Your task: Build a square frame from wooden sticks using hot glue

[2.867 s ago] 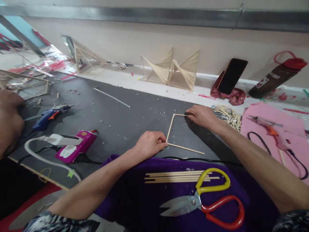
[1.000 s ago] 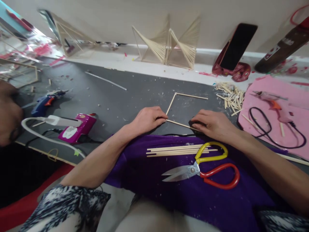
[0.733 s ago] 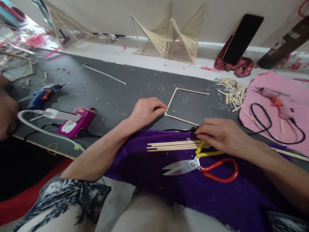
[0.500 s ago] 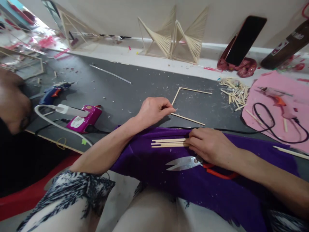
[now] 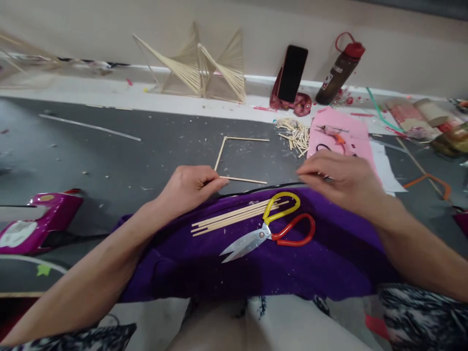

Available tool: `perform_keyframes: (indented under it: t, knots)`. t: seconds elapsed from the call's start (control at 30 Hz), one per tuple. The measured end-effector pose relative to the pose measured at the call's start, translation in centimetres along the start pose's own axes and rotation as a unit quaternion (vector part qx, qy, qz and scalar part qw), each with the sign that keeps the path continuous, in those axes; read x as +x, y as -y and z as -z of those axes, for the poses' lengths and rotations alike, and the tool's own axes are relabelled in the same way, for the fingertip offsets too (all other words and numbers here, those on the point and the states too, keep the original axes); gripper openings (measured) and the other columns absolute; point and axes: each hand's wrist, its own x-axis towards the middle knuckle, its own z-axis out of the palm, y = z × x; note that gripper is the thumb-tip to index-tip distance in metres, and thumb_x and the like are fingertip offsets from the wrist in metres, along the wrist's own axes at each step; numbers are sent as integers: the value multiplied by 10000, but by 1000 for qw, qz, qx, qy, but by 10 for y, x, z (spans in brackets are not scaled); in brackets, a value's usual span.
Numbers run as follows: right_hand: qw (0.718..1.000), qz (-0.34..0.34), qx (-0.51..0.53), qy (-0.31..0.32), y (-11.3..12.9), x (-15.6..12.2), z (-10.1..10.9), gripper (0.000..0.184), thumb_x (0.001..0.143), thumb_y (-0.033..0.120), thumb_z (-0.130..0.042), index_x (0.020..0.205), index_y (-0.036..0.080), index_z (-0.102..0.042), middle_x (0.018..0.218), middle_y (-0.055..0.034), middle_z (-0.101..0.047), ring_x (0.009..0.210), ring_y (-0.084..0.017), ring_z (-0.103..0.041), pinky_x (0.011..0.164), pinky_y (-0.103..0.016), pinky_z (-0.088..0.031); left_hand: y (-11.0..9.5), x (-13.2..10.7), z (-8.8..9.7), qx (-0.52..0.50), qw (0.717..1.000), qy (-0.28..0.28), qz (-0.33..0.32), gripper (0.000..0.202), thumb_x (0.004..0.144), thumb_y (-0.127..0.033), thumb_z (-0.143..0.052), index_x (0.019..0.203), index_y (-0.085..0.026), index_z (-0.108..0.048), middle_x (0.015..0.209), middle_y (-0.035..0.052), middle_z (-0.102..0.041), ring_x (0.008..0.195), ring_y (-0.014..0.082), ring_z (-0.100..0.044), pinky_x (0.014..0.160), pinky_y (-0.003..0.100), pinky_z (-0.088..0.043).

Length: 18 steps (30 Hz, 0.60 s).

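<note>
My left hand [image 5: 190,187] rests on the grey mat, its fingers pinched on the near corner of a three-sided frame of thin wooden sticks [image 5: 221,153]. My right hand [image 5: 338,178] hovers above the right part of the purple cloth [image 5: 292,273], beside the pink sheet. It is smeared by motion, with curled fingers, and I cannot make out whether it holds anything. A bundle of long sticks [image 5: 234,217] lies on the cloth. Next to it lie scissors [image 5: 270,231] with one yellow and one red handle.
A magenta glue gun [image 5: 36,219] lies at the left. Stick offcuts [image 5: 296,134] sit beside a pink sheet [image 5: 347,136] bearing another glue gun [image 5: 331,130]. A phone [image 5: 292,66], a bottle [image 5: 340,68] and a stick sculpture [image 5: 197,68] stand by the wall.
My right hand has left the stick frame, touched the bundle on the cloth, then lifted off and moved right. My left hand has stayed on the frame's corner. The view has swung right.
</note>
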Motion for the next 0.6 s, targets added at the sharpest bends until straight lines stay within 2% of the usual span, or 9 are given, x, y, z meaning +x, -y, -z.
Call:
perform_keyframes:
  t: [0.1,0.2,0.27,0.43,0.5,0.6]
  knots:
    - [996,-63,38,-51,-16,-10,17,131,865,279,-514,878,255,-643,846,-14,-661,777,-161,-604,702,-290,-450,-12,-8,2,-4,997,82,-13,262,823,-394,-511,712,-212,-663,710,-5,-652,646,120,-572,579,218,-370]
    - [996,-59,59,-7,-19,-15,6,146,868,292,-506,867,240,-642,799,-18,-652,740,-158,-600,665,-282,-448,-26,-20,1,39,987,154,-26,227,813,-402,-534,853,-219,-662,831,8,-652,714,140,-592,616,230,-393]
    - [997,-19,71,38,-15,-14,-11,178,885,288,-481,890,215,-644,830,-36,-652,760,-152,-595,670,-273,-449,-33,-28,-3,77,979,185,-28,252,803,-411,-556,949,-224,-639,898,17,-636,744,153,-595,620,243,-399]
    - [986,122,17,112,-3,-10,-52,258,878,285,-500,1088,188,-614,1080,-93,-624,960,-208,-540,816,-356,-435,-37,-37,-19,121,970,210,-25,256,872,-368,-469,1037,-209,-582,971,42,-593,874,191,-587,703,285,-429]
    - [981,140,-4,135,-2,-11,-60,314,865,307,-524,1150,191,-586,1112,-103,-606,983,-227,-519,823,-385,-427,-36,-36,-21,120,969,214,-22,244,889,-352,-436,1031,-209,-572,974,39,-588,877,191,-583,705,290,-431]
    - [980,129,-8,150,-4,-17,-63,323,865,342,-525,1146,194,-584,1092,-109,-595,970,-230,-509,818,-397,-417,-37,-33,-20,131,968,213,-21,216,884,-333,-430,981,-200,-570,945,35,-589,828,189,-577,656,292,-420]
